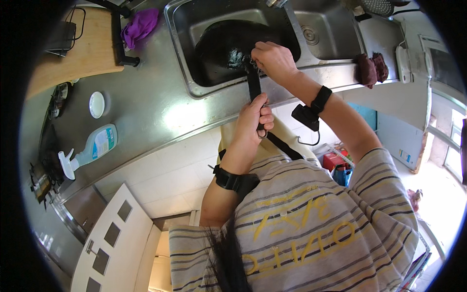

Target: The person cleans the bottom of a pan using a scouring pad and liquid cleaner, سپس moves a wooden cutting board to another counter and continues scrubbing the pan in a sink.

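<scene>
A dark wok [222, 42] lies in the left basin of a stainless steel sink [189, 82], with a wet shine near its handle joint. Its black handle [254, 87] reaches over the front rim toward me. My left hand [255, 115] is wrapped around the end of that handle, just above a metal hanging ring [262, 134]. At the joint of handle and wok, my right hand [275, 60] is closed on a small wiry, shiny scouring pad [251, 62], mostly hidden under the fingers. Whether the wok's inside or underside faces up is unclear.
Left of the sink are a purple cloth [140, 27], a small white dish [97, 104], a spray bottle [96, 144] and a wooden board [87, 43]. The second basin [324, 36] adjoins on the right. Brown cloths [370, 70] hang over the counter's front edge.
</scene>
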A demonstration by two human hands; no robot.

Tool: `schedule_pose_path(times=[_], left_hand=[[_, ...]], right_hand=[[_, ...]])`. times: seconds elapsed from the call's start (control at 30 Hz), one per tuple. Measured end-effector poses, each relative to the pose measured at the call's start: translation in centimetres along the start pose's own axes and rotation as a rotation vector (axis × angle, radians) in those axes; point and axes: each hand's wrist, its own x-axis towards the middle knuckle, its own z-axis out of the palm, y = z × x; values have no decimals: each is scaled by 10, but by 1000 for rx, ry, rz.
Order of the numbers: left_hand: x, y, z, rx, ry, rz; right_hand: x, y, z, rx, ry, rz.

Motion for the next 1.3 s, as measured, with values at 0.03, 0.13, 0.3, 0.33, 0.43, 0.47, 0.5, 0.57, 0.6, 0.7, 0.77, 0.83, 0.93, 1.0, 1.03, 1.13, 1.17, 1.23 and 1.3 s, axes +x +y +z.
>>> schedule_pose_path(times=[0.03,0.13,0.3,0.33,0.43,0.47,0.5,0.57,0.6,0.7,0.77,0.83,0.93,1.0,1.03,1.13,1.17,1.23,1.3], left_hand=[[-1,0,-1,1,1,-1],[-1,-3,0,-17,-10,7],[-1,-5,6,-24,-11,10],[-1,-3,4,-23,-4,10],[-3,-4,7,9,31,20],[-4,-4,8,24,45,25],[-4,-5,6,26,42,31],[-2,-8,0,29,36,43],[-2,-9,-1,31,33,44],[-3,-10,-4,32,25,52],[-2,-9,-5,28,17,64],[-5,-10,0,37,46,67],[-4,-13,1,31,73,62],[-2,-14,-1,41,69,56],[0,-15,-3,55,58,52],[1,-14,-10,31,26,46],[1,-14,-11,12,16,45],[3,-14,-12,20,15,43],[4,-16,-10,31,15,47]], right_hand=[[-1,5,-2,56,48,38],[-2,20,-13,220,115,145],[-3,1,6,127,87,-106],[-3,-2,8,61,57,-130],[-6,-10,12,-56,-1,-205],[-5,-11,12,-81,-55,-204],[-4,-13,11,-107,-107,-203],[-1,-15,14,-89,-218,-224],[2,-17,14,-79,-272,-238],[7,-16,7,22,-356,-57],[0,-13,10,81,-181,-75],[-6,-15,14,55,-109,-111],[-6,-19,15,-109,-180,-224],[1,-20,11,-204,-259,-311],[5,-19,13,-206,-279,-323],[16,-10,16,-117,-287,-281],[15,-3,12,-27,-253,-211],[11,6,6,165,-97,-68],[8,8,-2,207,2,-6]])
